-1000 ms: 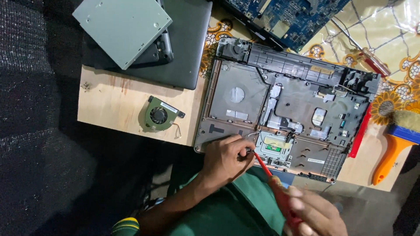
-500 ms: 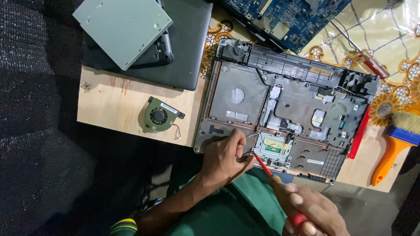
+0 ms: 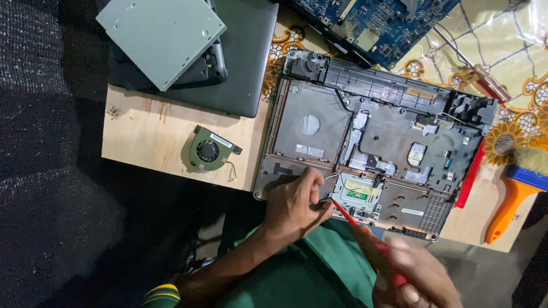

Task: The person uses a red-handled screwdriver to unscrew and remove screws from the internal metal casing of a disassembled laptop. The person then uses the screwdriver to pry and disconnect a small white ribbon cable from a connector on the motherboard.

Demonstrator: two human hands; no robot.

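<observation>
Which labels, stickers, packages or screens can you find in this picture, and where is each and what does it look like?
Sticker on the cooling fan: small pale rectangle on its upper right edge, on the wooden board.
Label on the laptop base: small white strip at the lower right, near the vent slots.
Tape patch: yellowish strip near its top edge.
No packages or screens in view.
</observation>
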